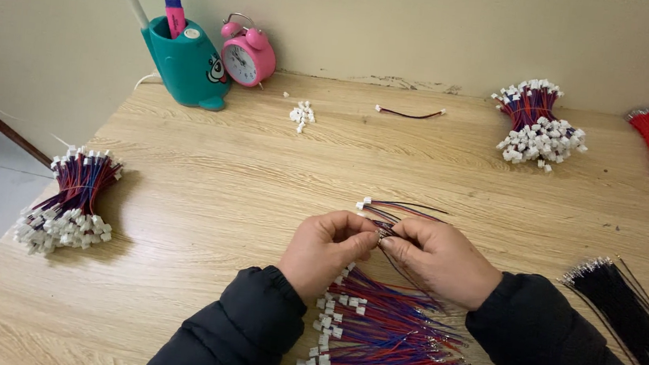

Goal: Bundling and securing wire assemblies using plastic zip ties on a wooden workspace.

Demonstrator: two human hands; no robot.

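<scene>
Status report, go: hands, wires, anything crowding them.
Left hand and right hand pinch thin wire leads together. Loose red-blue wire pile under wrists. Nothing between hands.

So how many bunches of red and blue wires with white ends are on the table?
3. One bunch lies at the table's left edge, one bunch sits far right near the wall, and a loose pile lies under the hands. More may be hidden out of view.

Counter [261, 176]: pale wood-grain laminate, smooth, matt. Wire leads [396, 340] under my hands: glossy red and blue plastic insulation, white moulded plastic plugs. Black wire bundle [633, 315] at 3 o'clock: satin sheath, bright metal tips. Alarm clock [248, 54] at 11 o'clock: shiny pink plastic. My sleeves: matt black cloth.
</scene>
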